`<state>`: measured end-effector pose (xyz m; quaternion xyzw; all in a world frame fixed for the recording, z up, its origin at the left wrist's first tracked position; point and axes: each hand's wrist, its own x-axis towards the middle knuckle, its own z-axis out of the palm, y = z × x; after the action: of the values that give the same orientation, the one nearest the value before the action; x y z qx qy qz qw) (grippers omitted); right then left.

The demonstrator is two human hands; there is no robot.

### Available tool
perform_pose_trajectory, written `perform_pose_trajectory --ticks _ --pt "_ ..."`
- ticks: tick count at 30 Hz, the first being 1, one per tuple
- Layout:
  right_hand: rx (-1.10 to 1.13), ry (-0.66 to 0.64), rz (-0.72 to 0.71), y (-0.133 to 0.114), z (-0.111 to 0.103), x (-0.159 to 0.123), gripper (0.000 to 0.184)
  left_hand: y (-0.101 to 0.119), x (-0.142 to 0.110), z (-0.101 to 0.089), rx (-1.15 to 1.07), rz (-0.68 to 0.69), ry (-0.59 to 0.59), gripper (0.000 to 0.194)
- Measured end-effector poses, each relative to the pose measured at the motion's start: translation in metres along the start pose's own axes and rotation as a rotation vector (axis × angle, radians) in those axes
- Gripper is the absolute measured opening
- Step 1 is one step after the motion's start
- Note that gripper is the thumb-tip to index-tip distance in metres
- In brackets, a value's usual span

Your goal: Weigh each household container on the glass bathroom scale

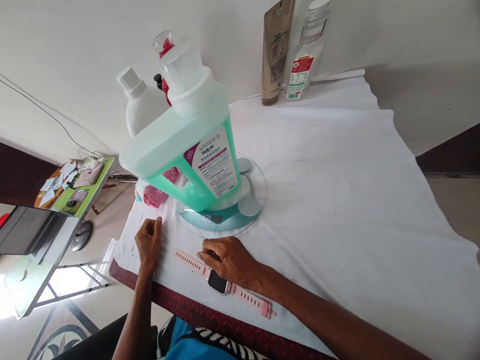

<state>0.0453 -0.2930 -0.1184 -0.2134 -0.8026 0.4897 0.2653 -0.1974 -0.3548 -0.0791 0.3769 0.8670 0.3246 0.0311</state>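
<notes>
A large jug of green liquid [174,187] with a white cap and a printed label stands on a round glass scale [248,206]. Digits glow on the scale's display, too faint to read surely. My left hand [149,241] rests on the cloth left of the scale, its fingers curled into a loose fist with nothing seen in them. In front of the scale lies a smartwatch with a pink strap [218,282], stretched flat. My right hand [228,259] rests just behind the watch and partly over it, fingers curled under and seemingly holding nothing.
Behind the jug stand a white bottle [144,107] and a red one, mostly hidden. A pink packet [153,196] lies left of the scale. Against the wall are a brown tube [275,60] and a clear bottle [300,75]. A laptop [26,232] sits on another table, left.
</notes>
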Motion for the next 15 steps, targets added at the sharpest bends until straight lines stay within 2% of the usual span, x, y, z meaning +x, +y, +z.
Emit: perform_pose_trajectory --ticks 15 --pt "-0.022 -0.003 -0.006 0.0016 0.0013 0.001 0.032 -0.0037 -0.0002 0.0023 0.046 0.04 -0.036 0.043"
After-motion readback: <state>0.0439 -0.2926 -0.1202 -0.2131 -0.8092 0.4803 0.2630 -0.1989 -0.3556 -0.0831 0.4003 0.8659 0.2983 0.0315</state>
